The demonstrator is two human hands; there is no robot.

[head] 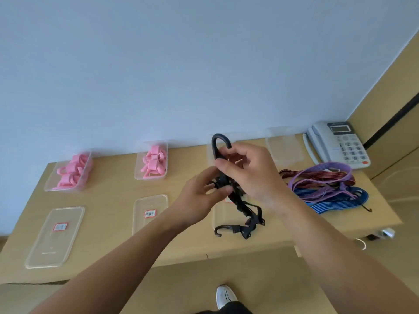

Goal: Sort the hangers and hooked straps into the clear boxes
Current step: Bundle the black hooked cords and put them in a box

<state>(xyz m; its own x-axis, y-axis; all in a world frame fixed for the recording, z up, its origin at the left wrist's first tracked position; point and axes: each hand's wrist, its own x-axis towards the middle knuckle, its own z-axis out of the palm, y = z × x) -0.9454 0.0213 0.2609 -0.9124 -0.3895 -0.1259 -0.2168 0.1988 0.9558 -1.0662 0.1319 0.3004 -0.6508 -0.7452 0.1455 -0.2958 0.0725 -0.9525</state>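
Both hands held a black hooked strap point(246, 209) above the desk point(181, 243): the right hand point(247, 171) gripped it below its upper hook, the left hand point(201, 193) pinched the bunched webbing, and the lower hook dangled over a clear lid point(221, 217).

A grey desk telephone point(340, 143) sits at the far right corner of the pale wooden worktop point(108, 200), against a pale blue wall point(181, 64). A white shoe point(224, 295) shows below.
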